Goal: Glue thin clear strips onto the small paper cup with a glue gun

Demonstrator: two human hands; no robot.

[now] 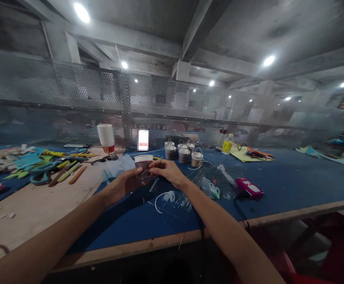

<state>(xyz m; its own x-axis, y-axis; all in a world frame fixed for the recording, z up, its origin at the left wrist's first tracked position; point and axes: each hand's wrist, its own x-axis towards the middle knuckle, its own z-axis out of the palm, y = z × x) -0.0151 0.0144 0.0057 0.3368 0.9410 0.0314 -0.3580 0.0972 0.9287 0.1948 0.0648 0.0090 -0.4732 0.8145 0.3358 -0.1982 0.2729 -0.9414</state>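
Observation:
A small paper cup (143, 158) with a white rim and a dark, brownish band around its side is held up over the blue table. My left hand (123, 184) grips it from the left, thumb on the near side. From the right, the closed fingers of my right hand (169, 172) press against the cup's side; any small piece between them is too small to make out. Just beyond to the right stand several small cups with wire handles (184, 154), like little buckets. Thin wires (186, 197) lie scattered below my right hand.
A stack of white paper cups (105, 136) stands at the back left, near scissors (40, 175) and coloured strips. A lit screen (143, 140) leans at the back. Rightward are a yellow-labelled bottle (228, 144) and a purple box (249, 188) with a cable. Perforated metal panels (148, 98) back the table.

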